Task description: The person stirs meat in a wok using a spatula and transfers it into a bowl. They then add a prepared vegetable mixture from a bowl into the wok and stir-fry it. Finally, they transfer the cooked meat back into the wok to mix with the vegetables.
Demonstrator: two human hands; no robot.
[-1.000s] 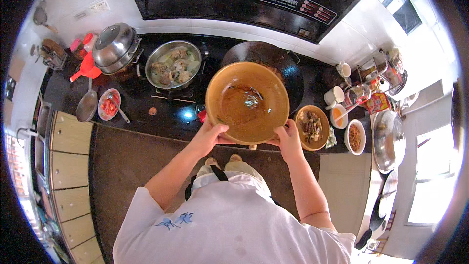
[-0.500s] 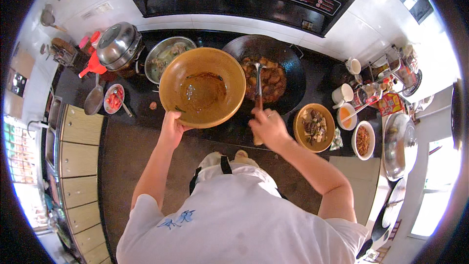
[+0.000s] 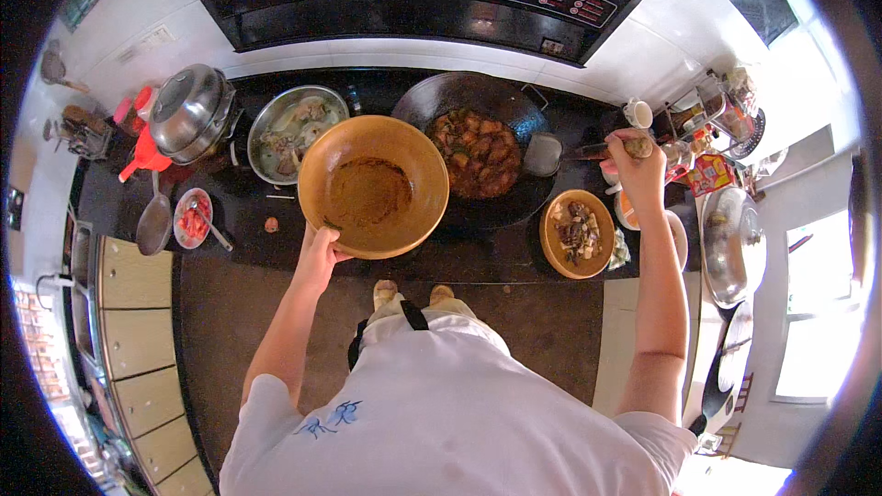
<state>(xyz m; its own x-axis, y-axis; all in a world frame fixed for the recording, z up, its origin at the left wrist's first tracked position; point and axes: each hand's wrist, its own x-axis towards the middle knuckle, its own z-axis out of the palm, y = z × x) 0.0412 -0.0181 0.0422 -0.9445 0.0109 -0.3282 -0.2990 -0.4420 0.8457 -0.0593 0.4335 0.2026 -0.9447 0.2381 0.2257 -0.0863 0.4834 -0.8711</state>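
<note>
My left hand (image 3: 318,255) grips the near rim of a large yellow-brown bowl (image 3: 335,142), tilted so its inside shows a brown, sauce-like residue. The bowl hangs just left of a black wok (image 3: 423,96), covering part of that rim. Chunks of reddish-brown food (image 3: 475,152) lie inside the wok. At the right, my right hand (image 3: 637,163) is closed round the handle of a wok spatula (image 3: 542,154). Its flat metal blade is over the wok's right edge; whether it touches the rim I cannot tell.
A metal pan (image 3: 344,110) and a domed pot (image 3: 190,115) stand at the back left. Nearer are a ladle (image 3: 153,225) and a bowl of red pieces (image 3: 192,218). Right of the wok sits a bowl of mushroom-like pieces (image 3: 577,234), near mugs (image 3: 638,113) and a lidded pan (image 3: 733,248).
My right hand has swung right and away from me, carrying the spatula out of the food to the wok's right edge. The bowl in my left hand has come slightly nearer to me.
</note>
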